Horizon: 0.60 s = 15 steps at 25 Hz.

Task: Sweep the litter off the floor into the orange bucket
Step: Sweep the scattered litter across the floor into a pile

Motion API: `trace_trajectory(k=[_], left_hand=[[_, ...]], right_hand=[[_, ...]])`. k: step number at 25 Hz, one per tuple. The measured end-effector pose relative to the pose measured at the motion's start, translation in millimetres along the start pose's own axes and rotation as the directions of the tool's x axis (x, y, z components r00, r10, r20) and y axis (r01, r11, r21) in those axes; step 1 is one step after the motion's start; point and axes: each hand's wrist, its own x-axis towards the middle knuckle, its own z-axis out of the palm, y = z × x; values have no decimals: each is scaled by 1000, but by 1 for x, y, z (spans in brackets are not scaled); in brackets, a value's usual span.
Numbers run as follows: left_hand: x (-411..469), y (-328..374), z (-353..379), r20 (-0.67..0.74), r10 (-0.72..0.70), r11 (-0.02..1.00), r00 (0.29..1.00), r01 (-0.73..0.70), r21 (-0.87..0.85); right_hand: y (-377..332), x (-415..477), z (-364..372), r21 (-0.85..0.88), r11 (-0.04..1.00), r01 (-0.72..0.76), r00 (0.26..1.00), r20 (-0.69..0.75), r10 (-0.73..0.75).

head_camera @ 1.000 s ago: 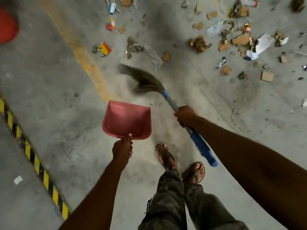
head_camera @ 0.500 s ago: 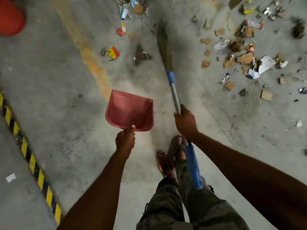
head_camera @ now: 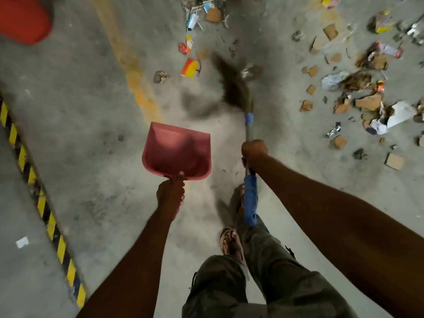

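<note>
Hands are both full. The right hand (head_camera: 254, 152) is wrapped tight round the broom (head_camera: 249, 130) on its metal shaft, just above the blue grip. The left hand (head_camera: 171, 193) clasps the handle of the red dustpan (head_camera: 176, 152), which sits just beside the broom with its mouth facing away. The dark bristles (head_camera: 234, 86) are a blur near a yellow-red wrapper (head_camera: 189, 68). Most of the litter (head_camera: 367, 103), cardboard scraps and paper, lies scattered on the floor (head_camera: 91, 115) to the right. The orange bucket (head_camera: 23, 18) stands well apart at the far left, beyond a faded yellow line (head_camera: 133, 72).
</note>
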Motion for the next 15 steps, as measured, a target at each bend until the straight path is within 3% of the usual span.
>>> trace_trajectory(k=[3, 5, 7, 12, 15], left_hand=[[0, 32, 21, 44, 18, 1000, 999, -19, 10], [-2, 52, 26, 62, 41, 999, 997, -42, 28], [2, 65, 19, 71, 51, 997, 996, -55, 52], [38, 82, -35, -25, 67, 987, 997, -62, 150], [64, 96, -84, -71, 27, 997, 997, -22, 75]], right_hand=[[-13, -3, -16, -36, 992, 121, 971, -201, -126], [-22, -12, -18, 78, 977, 200, 938, -303, -167], [-28, -20, -15, 112, 963, 245, 932, -301, -202], [-51, -61, 33, -74, 908, 412, 909, 110, -403], [-83, -80, 90, -252, 840, 480, 850, 372, -374]])
